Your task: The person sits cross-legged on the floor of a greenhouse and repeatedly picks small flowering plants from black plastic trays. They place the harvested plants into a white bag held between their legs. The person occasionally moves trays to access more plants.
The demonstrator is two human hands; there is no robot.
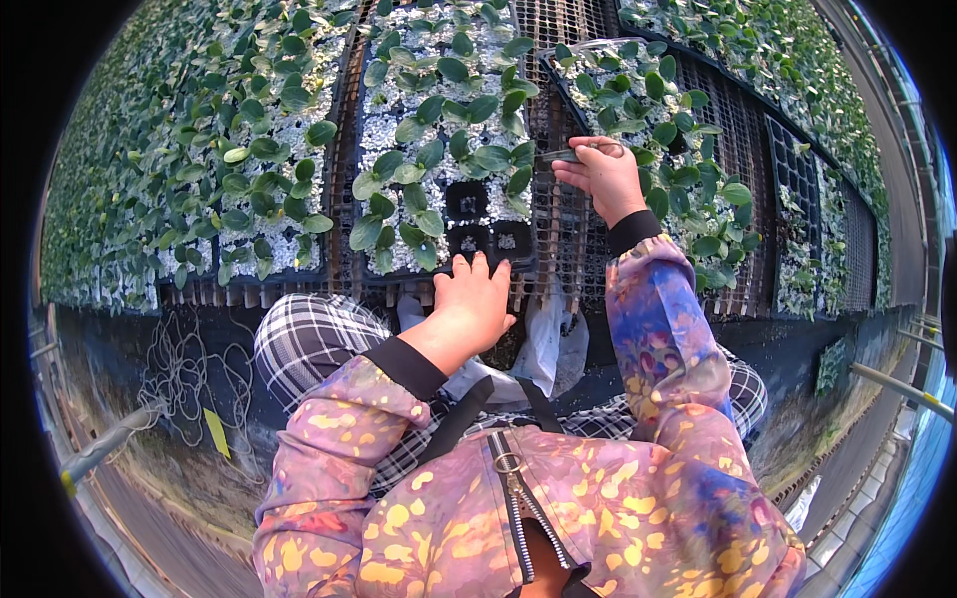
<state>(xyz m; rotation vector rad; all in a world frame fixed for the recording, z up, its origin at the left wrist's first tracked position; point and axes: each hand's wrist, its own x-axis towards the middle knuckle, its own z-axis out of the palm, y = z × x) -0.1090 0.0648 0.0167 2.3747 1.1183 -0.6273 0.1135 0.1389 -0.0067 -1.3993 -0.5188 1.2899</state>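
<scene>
Before me is a black plastic plug tray (419, 278) of young seedlings (430, 153) with broad green leaves, topped with white granules. Several of its cells near the front right corner (467, 200) have no plant in them. My left hand (471, 303) is palm down with fingers apart and nothing in it; its fingertips are at the tray's front edge, just below those cells. Over the gap right of this tray, my right hand (604, 176) pinches a small thin metal tool (561, 155), partly hidden by the fingers. Its exact kind is unclear.
A second seedling tray (598, 56) lies angled beyond my right hand. More seedlings (247, 149) fill the left. The trays rest on a mesh bench (576, 247). White plastic bags (546, 344) hang below its front edge. Tangled cord (187, 366) lies left of my knee.
</scene>
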